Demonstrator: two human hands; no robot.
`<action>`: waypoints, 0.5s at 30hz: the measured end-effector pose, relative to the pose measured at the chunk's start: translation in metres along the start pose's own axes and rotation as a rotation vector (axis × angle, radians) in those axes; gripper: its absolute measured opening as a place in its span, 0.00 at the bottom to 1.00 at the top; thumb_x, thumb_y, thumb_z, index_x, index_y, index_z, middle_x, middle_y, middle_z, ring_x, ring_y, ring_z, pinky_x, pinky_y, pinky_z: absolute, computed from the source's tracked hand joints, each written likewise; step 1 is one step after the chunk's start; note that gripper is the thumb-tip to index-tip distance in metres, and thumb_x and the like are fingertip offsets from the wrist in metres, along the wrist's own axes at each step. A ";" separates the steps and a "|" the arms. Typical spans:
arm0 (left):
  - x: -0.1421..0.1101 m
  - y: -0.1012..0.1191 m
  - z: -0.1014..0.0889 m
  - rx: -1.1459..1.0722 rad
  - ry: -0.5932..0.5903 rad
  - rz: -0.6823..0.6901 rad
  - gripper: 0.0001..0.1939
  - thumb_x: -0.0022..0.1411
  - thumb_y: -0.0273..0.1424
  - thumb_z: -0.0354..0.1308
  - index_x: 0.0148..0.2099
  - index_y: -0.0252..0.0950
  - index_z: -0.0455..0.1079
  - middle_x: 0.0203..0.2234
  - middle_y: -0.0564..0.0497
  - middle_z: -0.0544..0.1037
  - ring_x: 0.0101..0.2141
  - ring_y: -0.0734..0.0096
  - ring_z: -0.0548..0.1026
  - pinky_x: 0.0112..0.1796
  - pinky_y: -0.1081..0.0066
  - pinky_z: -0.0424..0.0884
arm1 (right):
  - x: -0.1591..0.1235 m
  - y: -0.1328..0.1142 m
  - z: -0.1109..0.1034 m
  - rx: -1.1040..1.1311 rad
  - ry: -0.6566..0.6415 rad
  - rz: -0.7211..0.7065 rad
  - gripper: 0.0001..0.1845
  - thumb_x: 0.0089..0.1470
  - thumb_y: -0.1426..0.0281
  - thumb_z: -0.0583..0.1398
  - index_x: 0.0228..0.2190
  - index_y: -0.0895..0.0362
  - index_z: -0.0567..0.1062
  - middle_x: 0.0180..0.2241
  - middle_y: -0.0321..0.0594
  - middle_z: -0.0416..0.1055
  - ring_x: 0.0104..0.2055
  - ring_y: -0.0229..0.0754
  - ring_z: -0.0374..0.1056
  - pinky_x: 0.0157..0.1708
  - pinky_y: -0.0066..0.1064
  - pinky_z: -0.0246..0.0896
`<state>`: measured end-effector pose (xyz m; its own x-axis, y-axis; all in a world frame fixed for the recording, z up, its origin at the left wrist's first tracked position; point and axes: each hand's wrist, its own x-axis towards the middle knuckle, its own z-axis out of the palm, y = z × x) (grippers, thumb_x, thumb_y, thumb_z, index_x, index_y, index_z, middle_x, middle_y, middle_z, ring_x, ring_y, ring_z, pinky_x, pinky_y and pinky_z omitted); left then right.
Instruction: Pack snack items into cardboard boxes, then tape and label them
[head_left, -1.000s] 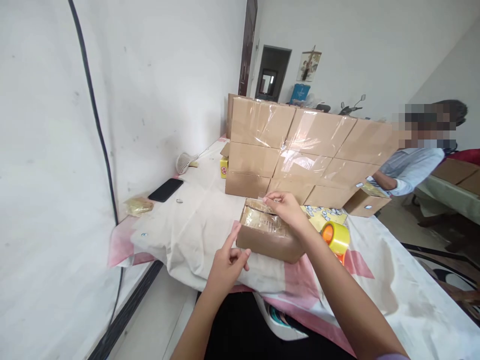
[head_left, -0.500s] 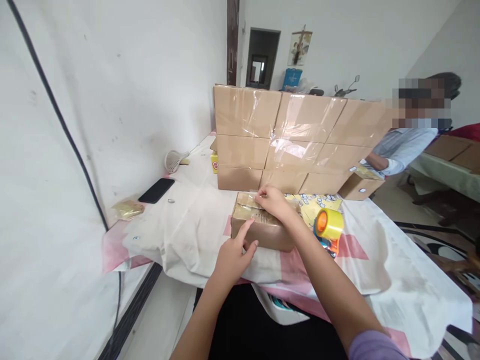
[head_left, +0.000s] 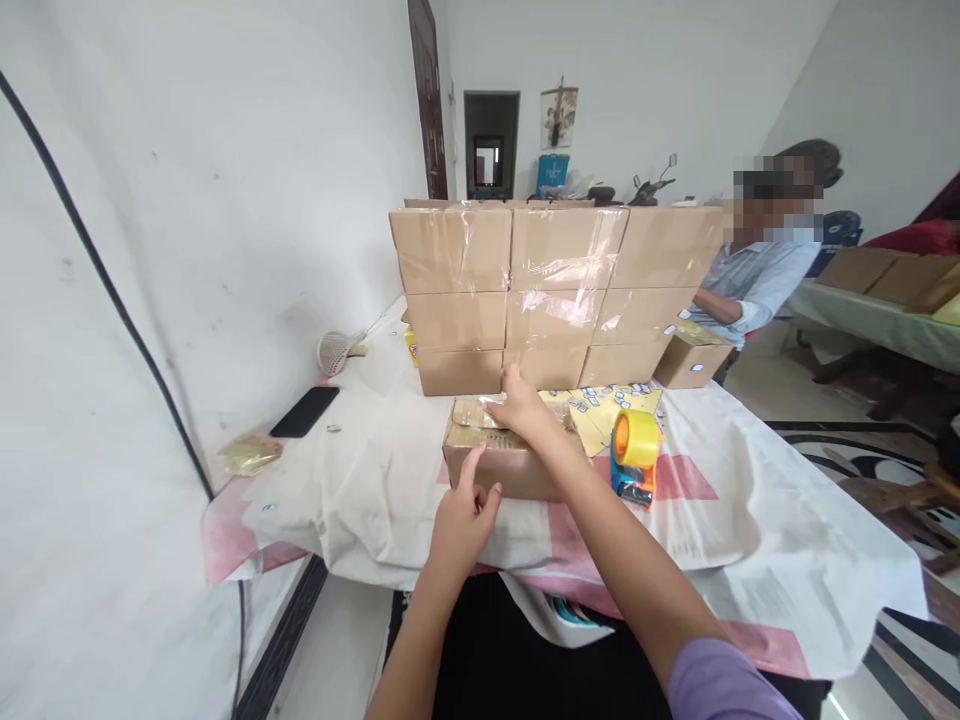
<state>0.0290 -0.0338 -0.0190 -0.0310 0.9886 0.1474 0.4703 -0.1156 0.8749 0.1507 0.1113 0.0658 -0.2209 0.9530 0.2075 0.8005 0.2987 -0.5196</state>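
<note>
A small cardboard box lies lengthwise before me, clear tape and a printed mark on its top. My left hand is at the box's near side, thumb and index finger apart, fingertips at its front top edge. Across the top reaches my right hand, thumb and fingers spread by the flap seam with nothing visible between them. Part of the top is covered by my right hand and forearm. To the right stands a tape dispenser in blue and orange, carrying a yellow tape roll.
Taped cardboard boxes are stacked like a wall behind the small box. Yellow paper with small labels lies beside it. A black phone and a white strainer are at the left. A co-worker is beyond, near another box.
My right hand's thumb and fingers have spread from a pinch near the box's top seam. The left hand stays at the front edge. The camera view has shifted slightly.
</note>
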 end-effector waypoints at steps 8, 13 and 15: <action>-0.002 -0.004 0.013 0.022 0.029 -0.001 0.34 0.70 0.36 0.48 0.74 0.37 0.46 0.19 0.60 0.62 0.24 0.66 0.67 0.31 0.70 0.58 | -0.008 -0.003 0.004 -0.145 -0.068 -0.025 0.16 0.67 0.63 0.54 0.38 0.58 0.79 0.46 0.54 0.78 0.52 0.55 0.70 0.55 0.47 0.52; -0.003 -0.003 0.010 0.205 0.077 -0.012 0.34 0.70 0.35 0.47 0.75 0.38 0.48 0.20 0.57 0.71 0.23 0.66 0.70 0.29 0.70 0.58 | -0.011 -0.003 0.006 -0.184 -0.095 -0.048 0.23 0.71 0.63 0.47 0.38 0.58 0.79 0.46 0.55 0.79 0.53 0.57 0.69 0.57 0.54 0.48; 0.004 0.004 -0.004 0.305 0.213 0.062 0.25 0.71 0.36 0.47 0.66 0.39 0.65 0.24 0.52 0.76 0.27 0.64 0.74 0.33 0.68 0.62 | -0.012 -0.002 0.005 -0.188 -0.081 -0.052 0.22 0.71 0.62 0.48 0.41 0.59 0.78 0.46 0.56 0.78 0.53 0.58 0.69 0.56 0.54 0.49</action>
<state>0.0269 -0.0309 -0.0127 -0.1616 0.9348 0.3163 0.7173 -0.1088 0.6882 0.1486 0.0999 0.0603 -0.3029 0.9396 0.1591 0.8748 0.3404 -0.3448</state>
